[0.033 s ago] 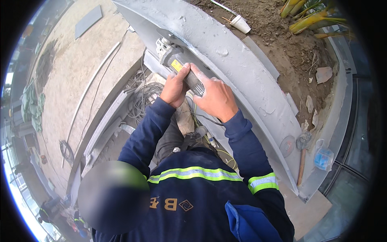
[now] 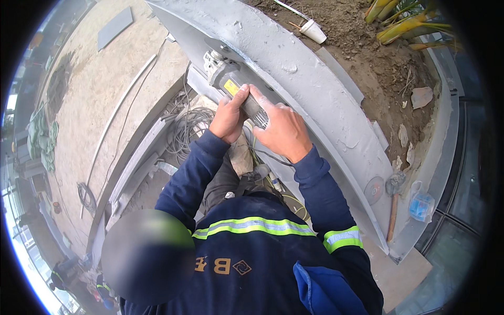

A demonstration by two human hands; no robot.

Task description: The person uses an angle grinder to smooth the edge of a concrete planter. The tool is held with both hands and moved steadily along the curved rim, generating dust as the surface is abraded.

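Both hands, left hand and right hand, fingers closed around a grey angle grinder held against the curved grey steel panel ahead; grinding appears underway, extent undeterminable.

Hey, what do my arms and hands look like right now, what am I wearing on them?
Both hands, left hand and right hand, are bare, with no gloves. Both arms wear long dark navy sleeves with ribbed cuffs. A yellow-green reflective band with a grey stripe rings the right upper sleeve.
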